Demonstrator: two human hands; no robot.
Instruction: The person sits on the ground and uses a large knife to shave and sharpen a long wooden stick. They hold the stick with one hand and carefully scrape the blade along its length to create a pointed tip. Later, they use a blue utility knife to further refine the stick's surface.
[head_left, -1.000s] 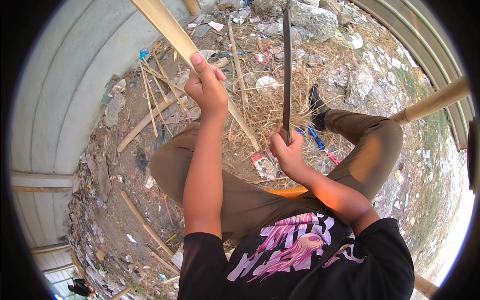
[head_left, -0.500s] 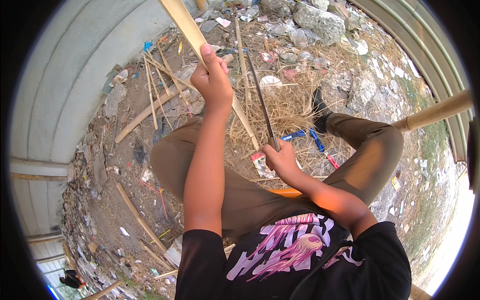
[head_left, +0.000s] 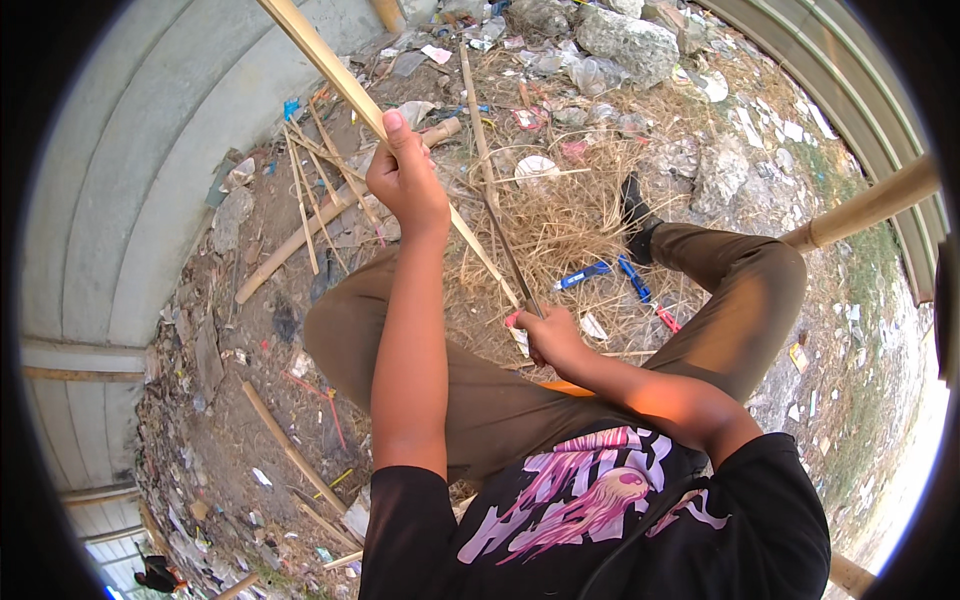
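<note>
My left hand [head_left: 408,182] is closed around a long pale bamboo strip [head_left: 335,72], thumb lying along it. The strip slants from the upper left down toward my right hand [head_left: 552,338], its lower end close to those fingers. That right hand grips a long, narrow, dark-bladed knife [head_left: 512,256], with the handle mostly hidden in the fist. The blade points up and away to the left, beside the strip's lower part; I cannot tell whether the two touch. Dry bamboo shavings [head_left: 555,225] lie on the ground beyond the blade.
A blue cutter [head_left: 582,275] and a blue-and-red tool [head_left: 640,285] lie between my legs. Bamboo poles [head_left: 290,252] and thin sticks [head_left: 302,195] lie at the left. A wall [head_left: 140,170], rocks [head_left: 630,45] and a bamboo post [head_left: 870,205] stand around the littered ground.
My left hand has shifted left and slightly down, and the strip leans further left. The right hand has dropped a little, with the knife blade tilted further left and lower.
</note>
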